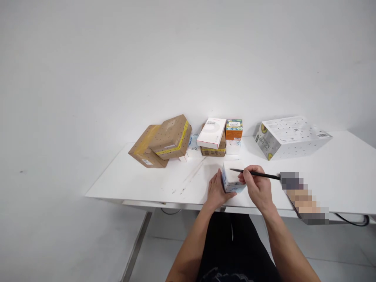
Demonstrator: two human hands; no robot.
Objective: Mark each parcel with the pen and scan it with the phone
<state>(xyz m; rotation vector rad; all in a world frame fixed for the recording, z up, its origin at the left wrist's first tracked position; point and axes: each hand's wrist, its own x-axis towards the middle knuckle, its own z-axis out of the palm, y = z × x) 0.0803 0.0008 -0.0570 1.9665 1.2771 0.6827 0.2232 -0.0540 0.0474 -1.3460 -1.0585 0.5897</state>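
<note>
The right grip [260, 192] pinches a black pen [272, 176]; the left grip [216, 192] hugs a small white box [230, 178] on the table [147, 184]. The pen is at its top; I can't tell if any marks are made. Behind, no hand touches the brown boxes [172, 137].

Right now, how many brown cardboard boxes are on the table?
3. The first brown box is leftmost, a second brown box rests partly on it, and a third brown box lies under a thin white box. Others could be hidden behind these.

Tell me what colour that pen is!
The pen is black, best seen in the head view.
</note>
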